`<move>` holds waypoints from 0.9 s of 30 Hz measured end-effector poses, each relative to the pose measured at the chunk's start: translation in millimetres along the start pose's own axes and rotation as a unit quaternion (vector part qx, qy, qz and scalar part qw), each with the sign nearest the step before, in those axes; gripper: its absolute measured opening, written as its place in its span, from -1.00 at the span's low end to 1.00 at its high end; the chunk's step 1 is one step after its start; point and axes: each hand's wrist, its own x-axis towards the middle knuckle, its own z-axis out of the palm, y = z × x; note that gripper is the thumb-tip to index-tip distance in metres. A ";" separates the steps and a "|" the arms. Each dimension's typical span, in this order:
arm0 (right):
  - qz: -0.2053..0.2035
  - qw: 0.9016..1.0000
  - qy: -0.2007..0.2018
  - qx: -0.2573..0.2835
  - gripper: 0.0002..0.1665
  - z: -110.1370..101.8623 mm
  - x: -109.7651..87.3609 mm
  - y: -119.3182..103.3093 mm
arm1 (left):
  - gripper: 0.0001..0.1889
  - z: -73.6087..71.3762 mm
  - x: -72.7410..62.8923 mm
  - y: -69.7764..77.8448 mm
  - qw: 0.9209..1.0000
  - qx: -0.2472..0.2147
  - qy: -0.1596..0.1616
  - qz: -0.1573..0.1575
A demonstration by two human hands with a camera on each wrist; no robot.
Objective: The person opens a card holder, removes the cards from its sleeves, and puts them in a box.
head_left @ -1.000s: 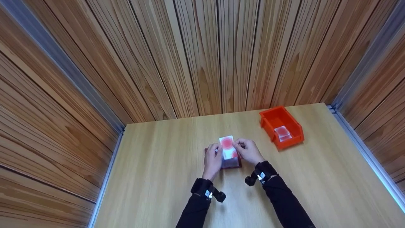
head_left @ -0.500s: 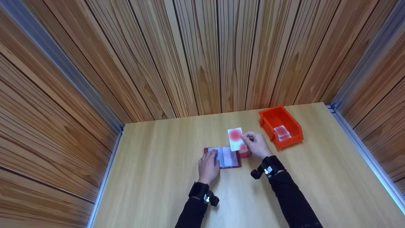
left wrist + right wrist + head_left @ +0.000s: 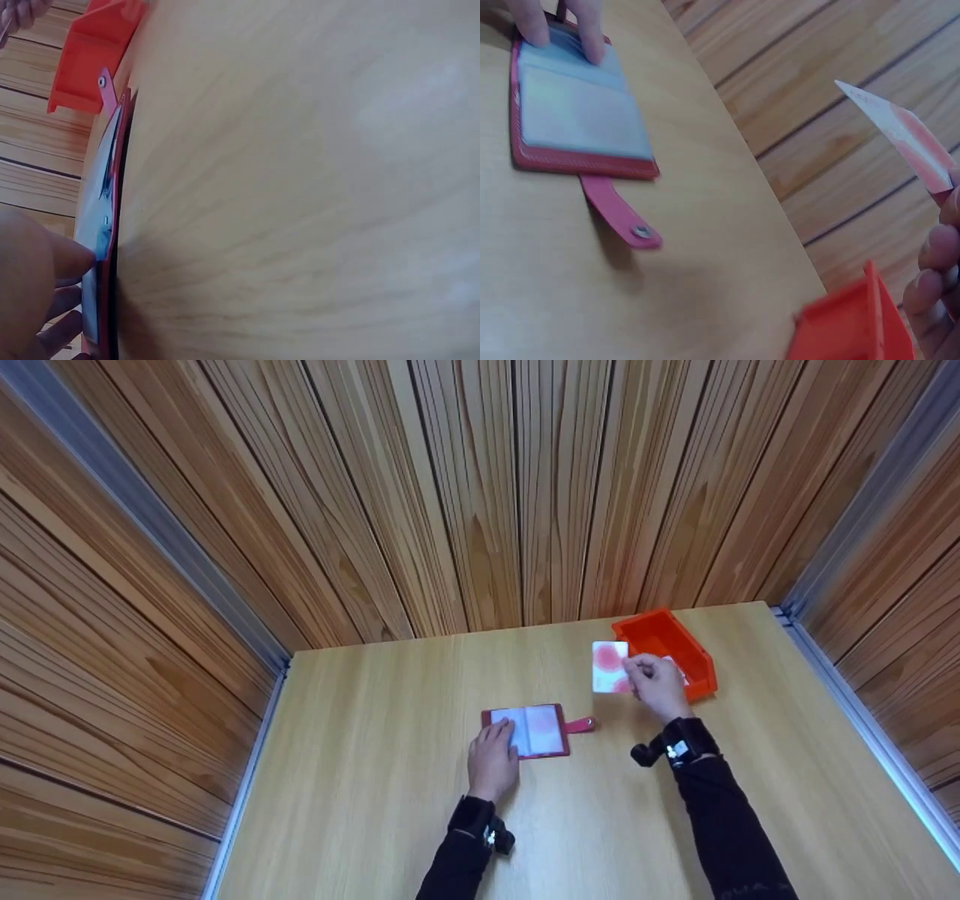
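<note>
A white card with red circles (image 3: 609, 666) is pinched at its right edge by my right hand (image 3: 658, 684), raised in front of the orange bin. In the right wrist view the same card (image 3: 904, 135) appears tilted, the fingertips at its lower end. An opened red card holder (image 3: 546, 731) with clear plastic sleeves lies on the table, its snap strap (image 3: 619, 214) pointing right. On the left side of its sleeves rests my left hand (image 3: 493, 761), fingers extended. The left wrist view shows that hand's fingers (image 3: 71, 259) touching the holder from above.
The orange bin (image 3: 694, 649) stands at the back right of the table (image 3: 360, 780), with a card partly hidden behind my right hand. Wood-panelled walls (image 3: 480, 510) rise behind and at both sides.
Both hands were at the card over the holder; the left let go and settled on the sleeves. My right hand carried the card rightward and back to the bin, uncovering the strap.
</note>
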 end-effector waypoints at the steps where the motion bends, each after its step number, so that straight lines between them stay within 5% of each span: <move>1: 0.008 1.000 0.007 -0.003 -0.58 -5.8 0.8 0.9 | -0.53 0.0 -0.5 -0.3 1.000 -0.001 -0.001 -0.001; 14: 0.071 0.990 0.121 -0.006 -0.47 -63.7 5.2 11.7 | -0.54 3.8 -5.3 -3.6 1.000 0.005 0.008 0.004; 22: 0.109 0.981 0.162 0.014 -0.50 -70.5 4.2 28.0 | -0.54 4.1 -5.3 -3.0 1.000 -0.004 -0.002 -0.002; 27: 0.153 0.976 0.151 0.024 -0.50 -65.6 2.5 41.6 | -0.53 3.2 -6.7 -3.6 1.000 -0.004 -0.001 0.003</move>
